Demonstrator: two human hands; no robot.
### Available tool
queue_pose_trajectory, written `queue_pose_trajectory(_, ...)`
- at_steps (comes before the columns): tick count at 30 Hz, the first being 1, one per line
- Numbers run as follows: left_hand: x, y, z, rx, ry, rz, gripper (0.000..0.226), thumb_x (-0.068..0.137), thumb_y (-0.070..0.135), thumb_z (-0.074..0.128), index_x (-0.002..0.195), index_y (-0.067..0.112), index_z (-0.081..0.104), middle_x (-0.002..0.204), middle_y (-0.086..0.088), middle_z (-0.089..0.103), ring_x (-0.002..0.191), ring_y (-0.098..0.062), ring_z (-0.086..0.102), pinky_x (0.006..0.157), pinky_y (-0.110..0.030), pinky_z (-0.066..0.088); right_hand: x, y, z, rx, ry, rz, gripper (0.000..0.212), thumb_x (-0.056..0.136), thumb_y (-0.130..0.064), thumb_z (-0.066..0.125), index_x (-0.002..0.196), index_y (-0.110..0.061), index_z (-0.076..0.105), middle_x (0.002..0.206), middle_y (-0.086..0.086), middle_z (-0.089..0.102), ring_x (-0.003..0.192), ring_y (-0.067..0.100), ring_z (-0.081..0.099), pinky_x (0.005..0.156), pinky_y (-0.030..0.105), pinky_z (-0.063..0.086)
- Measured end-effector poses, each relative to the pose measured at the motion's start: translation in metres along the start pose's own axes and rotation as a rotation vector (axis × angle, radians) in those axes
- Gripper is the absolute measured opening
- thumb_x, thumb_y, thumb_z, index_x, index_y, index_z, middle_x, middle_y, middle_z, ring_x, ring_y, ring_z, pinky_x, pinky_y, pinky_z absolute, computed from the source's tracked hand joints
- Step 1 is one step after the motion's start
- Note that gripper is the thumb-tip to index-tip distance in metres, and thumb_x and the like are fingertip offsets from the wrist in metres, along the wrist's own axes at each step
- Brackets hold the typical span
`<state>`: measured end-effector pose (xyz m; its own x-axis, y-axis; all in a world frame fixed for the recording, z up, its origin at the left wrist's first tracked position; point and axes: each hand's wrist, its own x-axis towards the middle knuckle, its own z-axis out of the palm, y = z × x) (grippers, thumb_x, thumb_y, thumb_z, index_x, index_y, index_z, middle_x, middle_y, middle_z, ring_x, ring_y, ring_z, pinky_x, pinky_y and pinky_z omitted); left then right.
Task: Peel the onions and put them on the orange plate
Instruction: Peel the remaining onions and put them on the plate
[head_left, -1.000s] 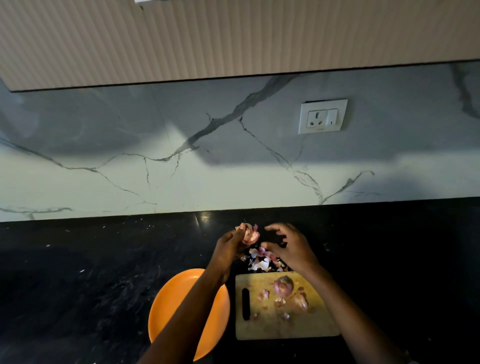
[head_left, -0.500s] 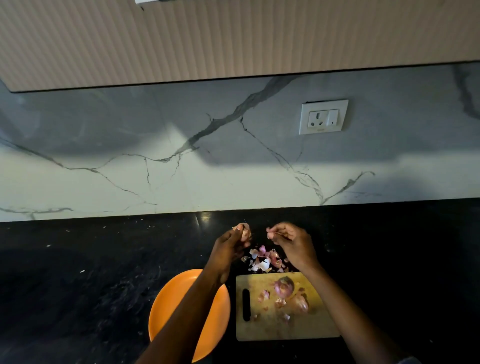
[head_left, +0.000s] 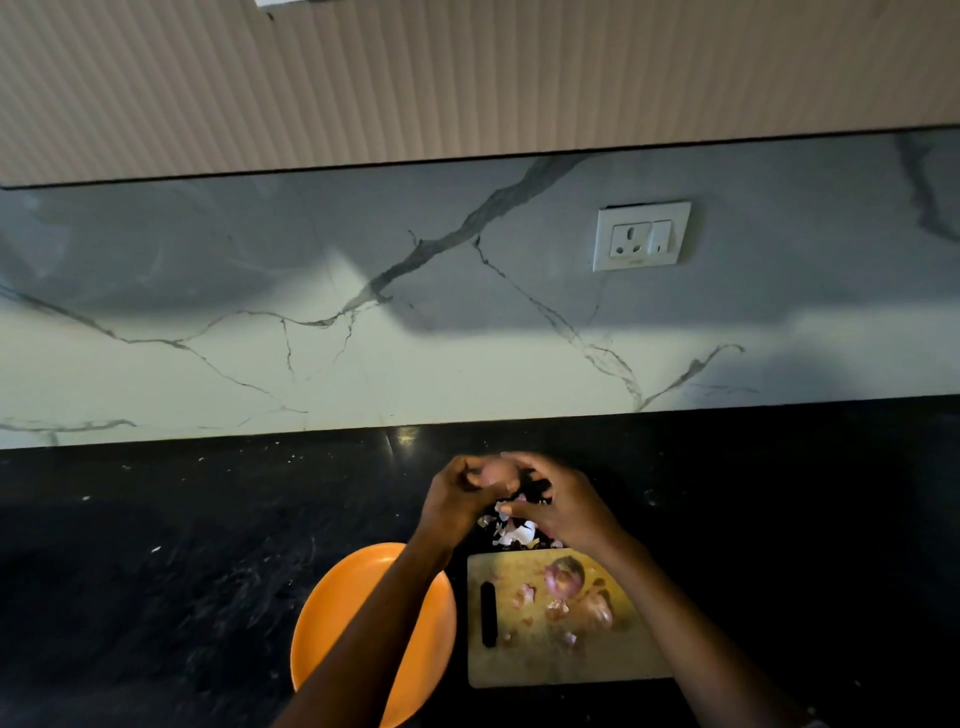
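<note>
My left hand (head_left: 456, 501) and my right hand (head_left: 563, 506) meet over the black counter, and a small pale pink onion (head_left: 497, 474) shows between their curled fingers. Both hands grip it. Under them lies a heap of loose onion peels (head_left: 511, 532). The orange plate (head_left: 363, 613) sits near the front, partly hidden by my left forearm. To its right a wooden cutting board (head_left: 519, 660) carries a purple onion (head_left: 564, 577), another onion piece (head_left: 597, 610) and skin scraps.
The black counter (head_left: 182, 571) runs wide to both sides. A marble backsplash rises behind, with a white wall socket (head_left: 641, 236) at the upper right. Ribbed cabinet panels hang above.
My two hands were apart, the right one pinching a strip of skin. Now they have come together around the onion, slightly lower over the peel heap.
</note>
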<state>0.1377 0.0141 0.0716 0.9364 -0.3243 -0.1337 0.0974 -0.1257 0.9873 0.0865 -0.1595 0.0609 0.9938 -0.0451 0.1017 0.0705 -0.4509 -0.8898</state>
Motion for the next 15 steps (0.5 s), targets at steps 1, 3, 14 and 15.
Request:
queue_pose_trajectory(1,0.001,-0.001,0.001,0.009,-0.008,0.005,0.037,0.075,0.017,0.088,0.107,0.01,0.071,0.099,-0.012,0.075,0.095,-0.028,0.072,0.085,-0.041,0.059,0.001,-0.002,0.002,0.006,0.023,-0.016,0.061,0.074,-0.026,0.089,0.128,-0.035,0.063,0.119,-0.021,0.067,0.108,-0.006,0.062,0.082,0.008,0.047)
queue_pose_trajectory(3,0.002,-0.001,0.0,0.009,-0.013,0.007,0.039,0.073,0.019,0.088,0.107,0.009,0.072,0.098,-0.013,0.075,0.094,-0.03,0.072,0.084,-0.041,0.059,0.001,-0.002,0.002,0.013,0.06,-0.025,0.056,0.072,-0.024,0.09,0.123,-0.033,0.067,0.11,-0.019,0.071,0.101,-0.004,0.065,0.079,0.012,0.05)
queue_pose_trajectory(14,-0.005,0.013,-0.008,0.023,-0.228,-0.109,0.044,0.1,0.047,0.05,0.115,0.011,0.07,0.107,-0.01,0.075,0.104,-0.025,0.071,0.093,-0.036,0.055,-0.001,0.003,-0.011,0.075,0.085,0.043,0.055,0.071,-0.018,0.09,0.121,-0.027,0.069,0.109,-0.009,0.072,0.094,0.0,0.07,0.083,0.02,0.056)
queue_pose_trajectory(15,-0.004,0.014,-0.007,0.044,-0.246,-0.092,0.044,0.097,0.049,0.053,0.113,0.012,0.071,0.106,-0.009,0.076,0.103,-0.026,0.071,0.094,-0.038,0.054,-0.001,0.003,-0.011,0.064,0.078,0.026,0.058,0.07,-0.016,0.091,0.122,-0.025,0.068,0.113,-0.007,0.071,0.095,0.001,0.071,0.083,0.021,0.057)
